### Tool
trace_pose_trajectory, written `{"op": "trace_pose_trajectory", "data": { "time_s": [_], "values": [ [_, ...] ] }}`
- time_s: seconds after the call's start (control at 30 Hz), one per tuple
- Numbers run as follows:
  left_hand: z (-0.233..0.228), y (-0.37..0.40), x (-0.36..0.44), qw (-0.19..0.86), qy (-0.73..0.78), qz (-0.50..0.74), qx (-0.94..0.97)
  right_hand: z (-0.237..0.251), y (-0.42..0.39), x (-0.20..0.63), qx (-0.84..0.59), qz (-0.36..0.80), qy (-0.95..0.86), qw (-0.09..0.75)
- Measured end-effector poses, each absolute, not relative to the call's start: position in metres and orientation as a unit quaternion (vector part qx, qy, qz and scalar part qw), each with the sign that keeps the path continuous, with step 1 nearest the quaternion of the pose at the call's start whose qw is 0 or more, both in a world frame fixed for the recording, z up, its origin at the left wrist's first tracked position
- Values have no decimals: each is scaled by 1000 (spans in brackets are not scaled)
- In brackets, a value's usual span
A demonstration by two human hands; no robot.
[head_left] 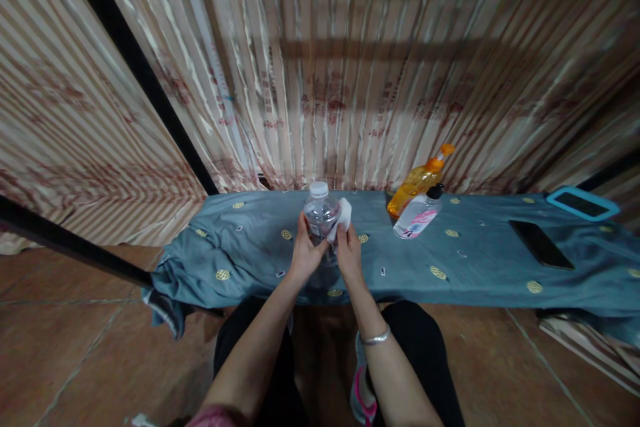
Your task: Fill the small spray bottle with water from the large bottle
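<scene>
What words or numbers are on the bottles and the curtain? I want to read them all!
No text here is readable.
Clear bottle, held by the left hand while the right hand presses a white cloth to it: no label words show.
Orange bottle: nothing legible.
White bottle with pink label: print too small to read.
Curtain: red marks, too blurred.
</scene>
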State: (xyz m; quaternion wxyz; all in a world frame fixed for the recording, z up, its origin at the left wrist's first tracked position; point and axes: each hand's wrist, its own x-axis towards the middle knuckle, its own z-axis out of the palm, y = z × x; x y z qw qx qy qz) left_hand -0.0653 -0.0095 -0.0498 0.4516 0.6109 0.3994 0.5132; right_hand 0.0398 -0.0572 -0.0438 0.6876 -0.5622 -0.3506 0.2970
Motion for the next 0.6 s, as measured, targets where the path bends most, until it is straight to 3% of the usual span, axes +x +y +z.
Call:
{"op": "trace_pose_trajectory", "data": {
  "time_s": [0.23, 0.33, 0.47, 0.6],
  "values": [
    [-33, 0, -71, 404, 447, 482, 636, -83, -84, 25, -603, 313, -327, 657],
    [-28, -4, -68, 385, 433, 484, 655, -64, -89, 29, -585, 298, -336, 675],
    [-26, -14, -60, 447, 432, 464, 631, -26, -74, 42, -549, 280, -370, 695],
    [-22, -16, -59, 458, 438, 483, 604, -13, -50, 52, -526, 320, -393, 683]
  ]
}}
